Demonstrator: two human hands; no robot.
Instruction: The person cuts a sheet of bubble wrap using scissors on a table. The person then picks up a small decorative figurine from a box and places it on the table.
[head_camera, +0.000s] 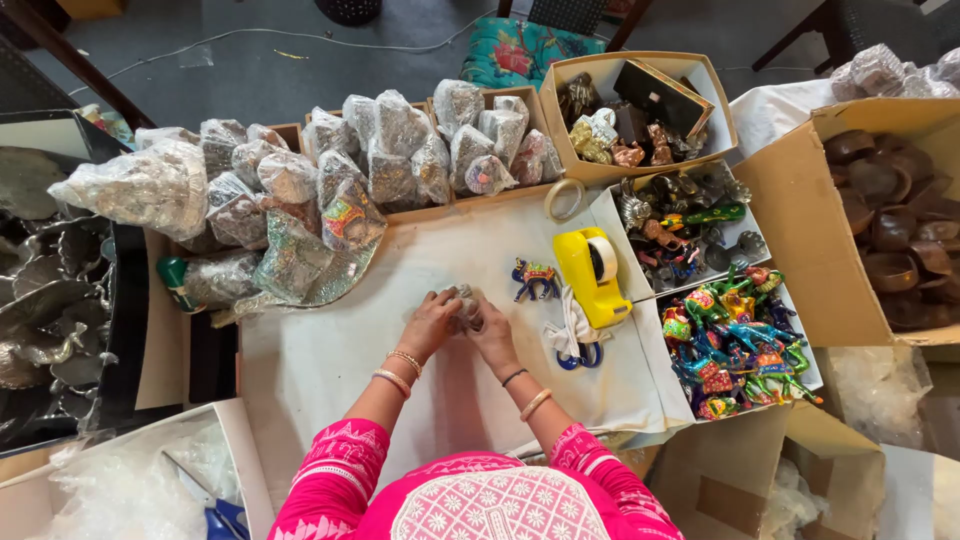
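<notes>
Both hands meet over the white-covered tabletop (330, 350), the left hand (432, 322) and right hand (492, 330) each in a clenched grip on a small bubble-wrapped bundle (464, 306) held between them. The bundle sits just left of the yellow tape dispenser (592, 275), with a painted elephant figurine (535, 279) between them.

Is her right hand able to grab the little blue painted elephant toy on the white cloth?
Probably yes. The little blue painted elephant toy stands alone on the white cloth, just beyond the right hand, with nothing between them. That hand now helps hold a small grey wrapped object, so it would need to let go.
</notes>
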